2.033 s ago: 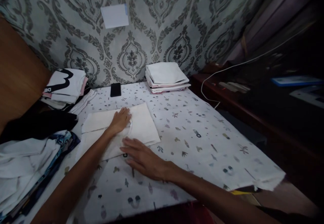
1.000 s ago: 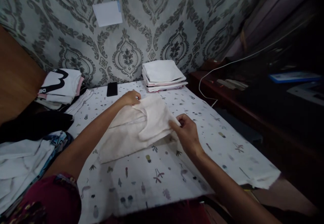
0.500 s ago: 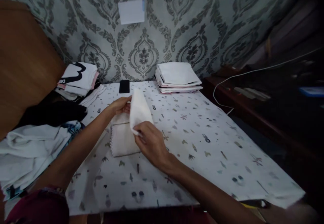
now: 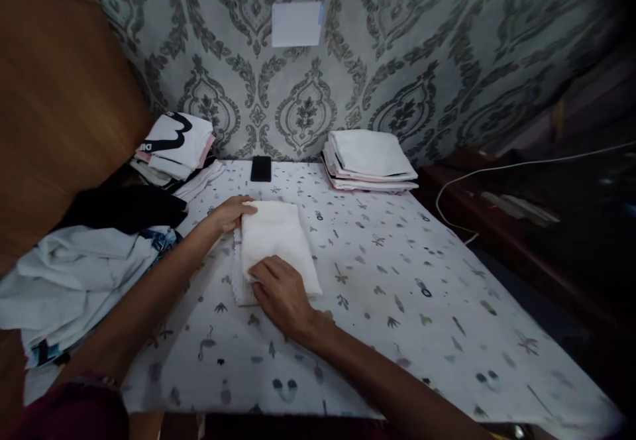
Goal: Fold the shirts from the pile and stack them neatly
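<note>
A white cloth (image 4: 278,238), folded into a thick rectangle, lies flat on the patterned sheet (image 4: 377,321). Its lower layer shows a scalloped edge along the left side. My left hand (image 4: 231,213) grips the cloth's upper left corner, thumb on top and fingers curled at the edge. At the near left part of the cloth is my right hand (image 4: 285,294), fingers closed on the upper layer's edge. The fingertips of my right hand are partly hidden by the hand itself.
A stack of folded clothes (image 4: 370,158) sits at the back right. Left of it lies a black phone (image 4: 261,169). Folded printed shirts (image 4: 176,142) and a loose light garment (image 4: 74,274) are piled at left. A white cable (image 4: 527,163) runs along the right.
The raised white flap has come down to the left over the lower layer. Both hands still hold its left edge. The camera view has shifted left.
</note>
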Motion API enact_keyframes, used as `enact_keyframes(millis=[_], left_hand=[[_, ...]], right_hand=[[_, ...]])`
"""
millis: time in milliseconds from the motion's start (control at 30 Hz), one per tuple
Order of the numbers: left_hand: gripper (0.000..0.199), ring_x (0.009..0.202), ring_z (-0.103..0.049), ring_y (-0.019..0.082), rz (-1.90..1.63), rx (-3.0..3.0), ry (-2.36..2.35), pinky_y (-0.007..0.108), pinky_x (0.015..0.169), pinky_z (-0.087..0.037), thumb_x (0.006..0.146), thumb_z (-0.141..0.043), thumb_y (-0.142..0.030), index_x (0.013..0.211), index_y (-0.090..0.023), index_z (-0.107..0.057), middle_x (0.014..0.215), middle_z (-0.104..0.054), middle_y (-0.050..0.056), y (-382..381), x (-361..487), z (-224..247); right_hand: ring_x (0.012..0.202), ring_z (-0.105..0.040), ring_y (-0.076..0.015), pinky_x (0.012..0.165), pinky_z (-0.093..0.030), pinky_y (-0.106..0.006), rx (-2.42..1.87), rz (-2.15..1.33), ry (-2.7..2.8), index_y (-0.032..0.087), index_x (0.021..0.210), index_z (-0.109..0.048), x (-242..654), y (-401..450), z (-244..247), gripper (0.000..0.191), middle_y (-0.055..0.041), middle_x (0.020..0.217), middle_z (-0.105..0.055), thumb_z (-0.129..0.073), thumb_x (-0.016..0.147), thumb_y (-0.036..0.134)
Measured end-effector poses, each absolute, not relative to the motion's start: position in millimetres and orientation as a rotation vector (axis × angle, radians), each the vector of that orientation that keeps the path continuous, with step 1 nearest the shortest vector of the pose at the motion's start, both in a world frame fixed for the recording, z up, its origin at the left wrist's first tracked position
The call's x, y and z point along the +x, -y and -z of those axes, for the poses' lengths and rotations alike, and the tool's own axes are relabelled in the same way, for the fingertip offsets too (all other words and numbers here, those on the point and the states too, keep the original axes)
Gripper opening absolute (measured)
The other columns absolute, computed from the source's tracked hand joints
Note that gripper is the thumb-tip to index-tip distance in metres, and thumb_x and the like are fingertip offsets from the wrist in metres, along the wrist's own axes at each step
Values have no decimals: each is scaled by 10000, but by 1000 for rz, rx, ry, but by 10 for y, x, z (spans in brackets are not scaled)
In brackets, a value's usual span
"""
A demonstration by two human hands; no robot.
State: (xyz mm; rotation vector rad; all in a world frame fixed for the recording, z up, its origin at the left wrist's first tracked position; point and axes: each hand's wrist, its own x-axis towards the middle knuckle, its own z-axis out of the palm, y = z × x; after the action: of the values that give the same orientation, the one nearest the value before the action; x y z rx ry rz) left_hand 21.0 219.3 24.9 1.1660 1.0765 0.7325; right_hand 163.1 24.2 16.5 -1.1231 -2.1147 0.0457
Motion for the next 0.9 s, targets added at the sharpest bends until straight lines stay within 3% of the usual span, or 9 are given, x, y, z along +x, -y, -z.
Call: enact_keyframes(millis=[67,200,333,467,600,733,900], left_hand=[[443,626,-627,147,-740,1201,-1129,266,614,-509,592,-802,-178,997,-121,-631,726,-667,20,-2198,172,-233],[329,587,-571,142,-746,1346,-1268,264,574,-457,632,-716,-202,942,-147,-617,663,-582,-29,-2220,132,-209],[228,743,-603,212,-747,1556,-1423,307,682,-468,636,-717,-218,843,-172,-632,676,-555,-17,-2187,79,-227],[270,1093,-570,308,-772,2038,-1553,430,942,-451,757,-645,-220,1024,-180,-647,1045,-645,96,-2017,98,-312],[372,1278,-506,262,-671,2652,-1149,434,1105,-376,955,-401,-256,1275,-179,-574,1334,-595,129,-1812,306,-379],[525,1466,-331,186,-217,2687,-710,357,1204,-234,1024,-257,-437,1451,-203,-452,1562,-434,68,-1771,596,-294],[601,1541,-97,173,87,2707,-727,430,1233,-52,1029,-184,-470,1562,-203,-256,1657,-201,66,-2015,839,-81]], right_hand=[[796,-546,-195,707,-475,-314,-1124,-30,2145,150,892,-644,1564,-266,-157,200,-67,838,-646,-488,851,32],[798,-552,-194,714,-473,-313,-1179,-14,2229,149,890,-656,1436,-298,-127,173,-67,847,-658,-520,863,45],[844,-578,-212,743,-484,-330,-1278,-40,2361,151,898,-666,1364,-269,-123,149,-74,895,-681,-556,870,53],[927,-611,-220,821,-503,-348,-1176,-206,2476,143,1023,-670,1469,-251,-256,131,-80,984,-702,-590,934,198],[1051,-639,-205,912,-495,-366,-1130,-284,2435,155,1195,-638,1734,-321,-316,265,-94,1110,-716,-456,1014,218],[1400,-421,-264,1151,-333,-460,-1157,-171,2499,117,1379,-536,1891,-360,-124,436,-151,1441,-552,-483,1014,349],[1501,-247,-244,1234,-185,-472,-1178,-183,2591,137,1527,-352,1895,-299,52,616,-112,1596,-355,-321,1040,512]])
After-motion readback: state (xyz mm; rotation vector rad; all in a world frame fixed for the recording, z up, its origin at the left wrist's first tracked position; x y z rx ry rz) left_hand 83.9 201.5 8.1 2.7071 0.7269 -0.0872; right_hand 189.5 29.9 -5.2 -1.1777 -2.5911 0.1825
